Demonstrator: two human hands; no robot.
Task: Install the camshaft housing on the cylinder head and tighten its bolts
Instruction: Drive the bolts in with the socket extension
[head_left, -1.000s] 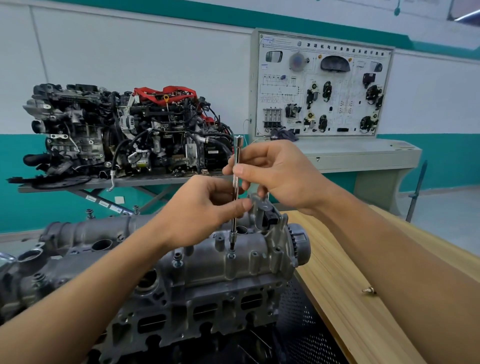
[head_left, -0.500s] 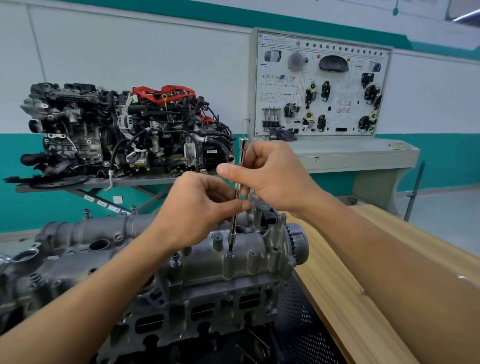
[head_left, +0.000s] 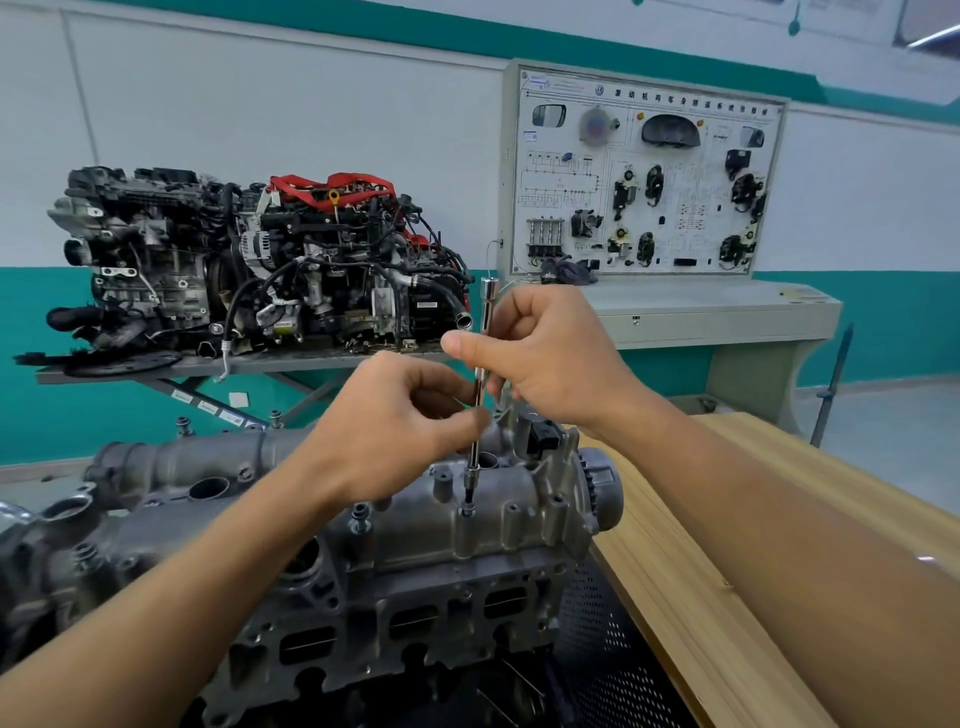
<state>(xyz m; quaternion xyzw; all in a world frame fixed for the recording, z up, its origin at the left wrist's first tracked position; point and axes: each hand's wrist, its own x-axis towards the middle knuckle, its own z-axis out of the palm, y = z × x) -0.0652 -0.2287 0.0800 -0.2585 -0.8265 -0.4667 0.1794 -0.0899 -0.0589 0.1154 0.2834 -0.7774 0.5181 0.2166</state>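
The housing (head_left: 415, 535) sat on top of the cylinder head (head_left: 374, 629), low in the middle of what I could see, its length running from nine o'clock across to three o'clock. A thin steel rod (head_left: 472, 452) stood nearly upright over it, with the lower tip seated on a bolt (head_left: 466, 512) along the housing's near edge, close to its right end. The right hand (head_left: 550, 358) was up at about one o'clock from that bolt, fingers curled in and thumb pressed across, pinching the upper part of the rod. The left hand (head_left: 395, 426) was at about eleven o'clock from the bolt, fingers curled, with thumb and fingertips closed narrowly on the rod lower down. A second bolt (head_left: 360, 517) stood proud of the housing at nine o'clock from the first. A wooden table (head_left: 701, 597) ran off toward four o'clock. Against the back wall, an engine (head_left: 249, 260) rested on a stand at ten o'clock and a display board (head_left: 644, 176) stood at one o'clock.
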